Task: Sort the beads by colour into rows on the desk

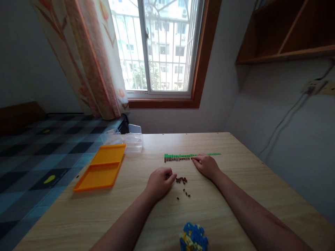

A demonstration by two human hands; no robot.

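My right hand (206, 165) reaches to the right end of a row of small brown blocks (176, 159). Its thumb and index finger are pinched around a brown block (192, 159) there. Directly behind runs a matching row of green blocks (180, 156), partly covered by that hand. My left hand (161, 181) rests on the table with its fingers curled and a fingertip beside a loose pile of brown blocks (181, 180). Whether anything sits inside those curled fingers is hidden. Several more brown blocks (186, 193) lie scattered nearer to me.
On the left of the wooden table (146, 223) lies an open orange tray (103, 174), with clear plastic boxes (134, 141) behind it. A blue and yellow cluster of blocks (194, 237) sits at the near edge. A bed (34, 153) adjoins on the left.
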